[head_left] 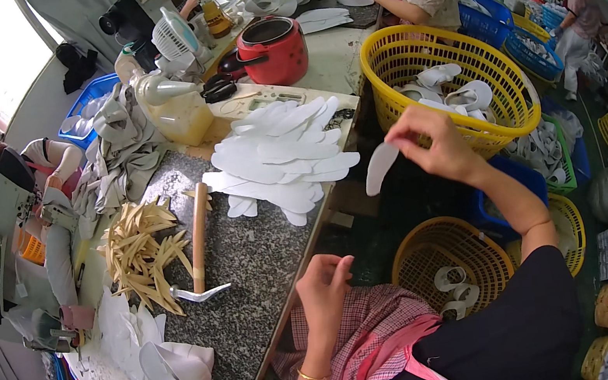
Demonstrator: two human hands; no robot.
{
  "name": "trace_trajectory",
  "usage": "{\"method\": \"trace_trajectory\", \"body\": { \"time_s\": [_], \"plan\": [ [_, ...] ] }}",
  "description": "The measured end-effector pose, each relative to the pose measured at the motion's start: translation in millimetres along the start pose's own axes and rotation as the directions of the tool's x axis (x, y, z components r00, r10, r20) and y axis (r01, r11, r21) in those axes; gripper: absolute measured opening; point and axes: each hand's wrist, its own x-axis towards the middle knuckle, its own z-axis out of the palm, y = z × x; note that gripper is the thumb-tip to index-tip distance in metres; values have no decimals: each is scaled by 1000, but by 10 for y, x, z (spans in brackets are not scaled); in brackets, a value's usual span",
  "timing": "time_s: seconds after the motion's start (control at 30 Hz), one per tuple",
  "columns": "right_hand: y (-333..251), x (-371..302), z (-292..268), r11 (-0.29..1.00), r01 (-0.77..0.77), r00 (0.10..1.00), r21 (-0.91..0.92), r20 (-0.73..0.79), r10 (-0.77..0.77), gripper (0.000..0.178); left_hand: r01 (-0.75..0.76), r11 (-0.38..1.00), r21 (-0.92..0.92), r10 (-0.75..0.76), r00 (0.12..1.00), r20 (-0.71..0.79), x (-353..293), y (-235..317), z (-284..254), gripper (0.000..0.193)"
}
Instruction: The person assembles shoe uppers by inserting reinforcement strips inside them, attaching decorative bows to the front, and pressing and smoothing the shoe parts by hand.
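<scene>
My right hand (434, 143) is raised beside the yellow basket and pinches one end of a thin white insole (381, 168). The insole hangs tilted past the table's edge, apart from the pile. Close to my lap, my left hand (324, 285) is closed with fingers curled toward the thumb, and nothing shows in it. A heap of flat white insoles (279, 154) lies fanned out on the tabletop. On the dark speckled slab (240, 258) rests a hammer (200, 241) with a wooden handle and curved metal head, next to a pile of tan strips (137, 254).
A yellow basket (518, 122) holds white shoe parts; a lower brown-yellow basket (407, 249) holds a few white pieces. A red pot (276, 52) and a glue jug (188, 125) stand farther back. White uppers (177, 366) lie near left. Other people work at the far table, left and right.
</scene>
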Motion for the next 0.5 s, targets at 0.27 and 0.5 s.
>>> {"method": "trace_trajectory", "body": {
  "time_s": [0.27, 0.5],
  "plan": [
    [-289, -1006, 433, 922, 338, 907, 186, 196, -372, 28, 346, 869, -354, -200, 899, 390, -25, -278, 372, 104],
    [-430, -1167, 517, 822, 384, 851, 420, 186, -492, 31, -37, 865, -501, 133, 978, 158, -291, -166, 332, 122]
  ]
}}
